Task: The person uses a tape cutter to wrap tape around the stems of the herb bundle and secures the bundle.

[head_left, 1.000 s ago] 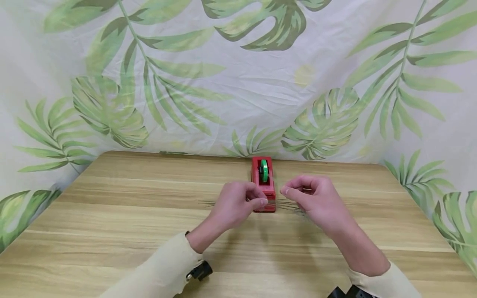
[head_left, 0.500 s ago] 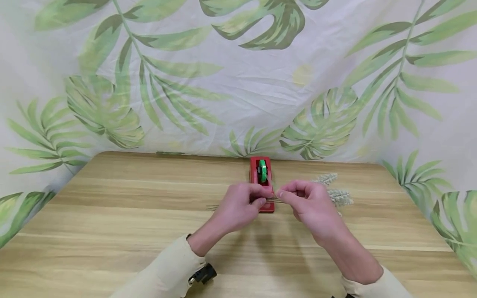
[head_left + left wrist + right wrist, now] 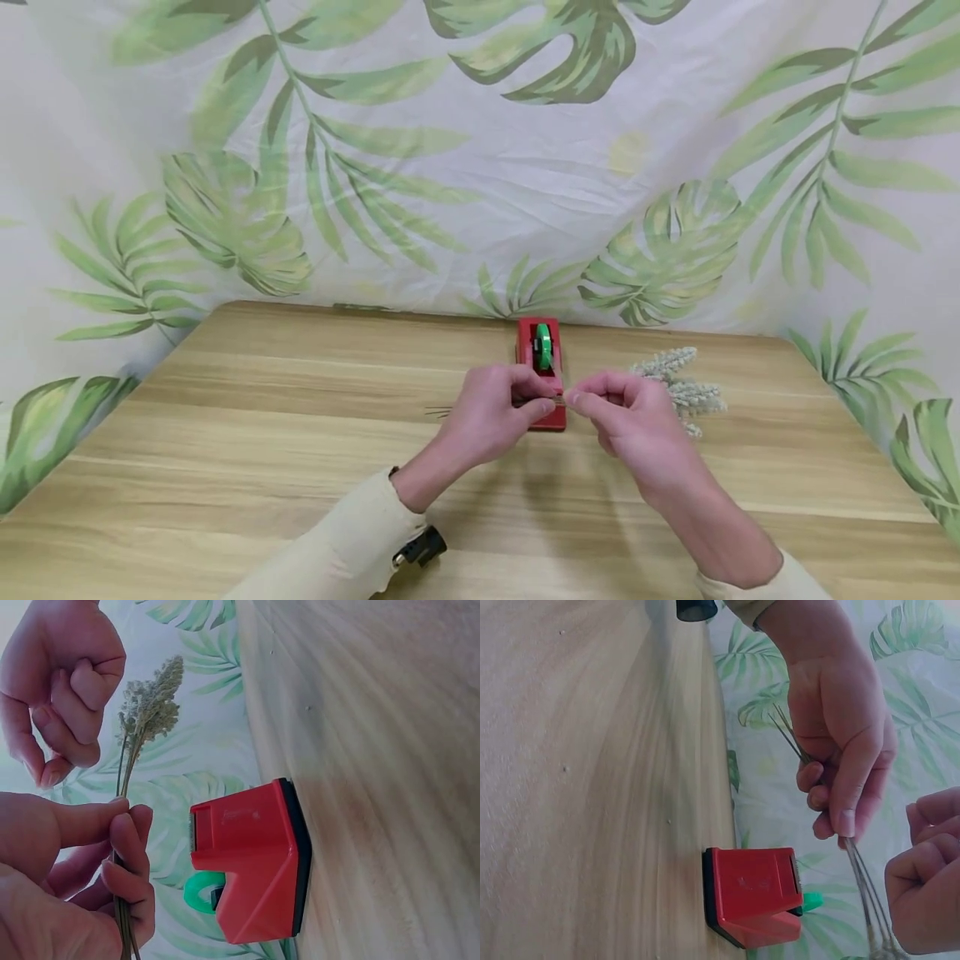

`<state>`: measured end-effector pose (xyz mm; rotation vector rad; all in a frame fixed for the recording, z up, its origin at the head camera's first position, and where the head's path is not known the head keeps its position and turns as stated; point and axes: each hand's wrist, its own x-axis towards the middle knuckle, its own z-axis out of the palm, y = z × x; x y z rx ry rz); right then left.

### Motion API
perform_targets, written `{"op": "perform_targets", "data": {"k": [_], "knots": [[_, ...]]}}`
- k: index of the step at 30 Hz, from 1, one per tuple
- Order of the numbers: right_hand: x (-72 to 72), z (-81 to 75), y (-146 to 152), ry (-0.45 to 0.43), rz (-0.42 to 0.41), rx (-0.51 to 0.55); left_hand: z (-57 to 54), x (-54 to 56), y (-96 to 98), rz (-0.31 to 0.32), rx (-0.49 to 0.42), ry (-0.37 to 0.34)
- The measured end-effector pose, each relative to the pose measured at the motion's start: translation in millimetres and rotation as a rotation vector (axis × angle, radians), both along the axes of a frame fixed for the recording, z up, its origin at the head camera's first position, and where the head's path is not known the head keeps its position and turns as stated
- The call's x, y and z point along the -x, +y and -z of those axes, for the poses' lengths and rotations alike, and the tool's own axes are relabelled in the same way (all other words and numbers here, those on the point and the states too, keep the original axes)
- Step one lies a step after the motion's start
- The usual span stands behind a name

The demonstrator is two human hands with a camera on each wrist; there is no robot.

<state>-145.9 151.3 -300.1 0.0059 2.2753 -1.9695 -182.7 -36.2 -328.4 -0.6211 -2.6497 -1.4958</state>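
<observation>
My left hand (image 3: pixel 487 417) grips a bunch of thin stems (image 3: pixel 861 877) between thumb and fingers. Pale grey-green flower heads (image 3: pixel 697 396) stick out to the right, behind my right hand (image 3: pixel 637 425). Loose stem ends (image 3: pixel 437 412) jut out left of the left hand. Close beside the left fingertips, the right thumb and index finger pinch what looks like a faint, clear strip of tape. In the left wrist view these fingertips are a little apart from the stems. A red tape dispenser (image 3: pixel 251 847) with a green-cored roll (image 3: pixel 201 892) stands beyond the hands, partly covered in the head view.
The wood-grain table (image 3: pixel 300 467) runs back to a leaf-printed cloth (image 3: pixel 390 208) hanging behind and at both sides. A black wrist camera (image 3: pixel 422 547) is fastened at the left sleeve (image 3: pixel 337 542).
The right fingertips have come in against the left fingertips. The flower heads, hidden at first, now show to the right of the right hand. The dispenser stays on the table.
</observation>
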Motion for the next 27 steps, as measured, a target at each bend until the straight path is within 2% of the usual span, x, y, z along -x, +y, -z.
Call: {"op": "perform_targets", "data": {"k": [6,14,27], "knots": [[-1.3,2.4,0.3,-0.008,0.008,0.000,-1.4,0.3,-0.6,-0.029,-0.001,0.035],[-1.8,3.9,0.2,-0.001,0.009,-0.002,-3.1,0.2,-0.7,-0.043,0.019,0.033],[1.7,7.6,-1.6,-0.019,-0.041,-0.041,-2.6,1.4,-3.5,-0.070,0.045,0.012]]}}
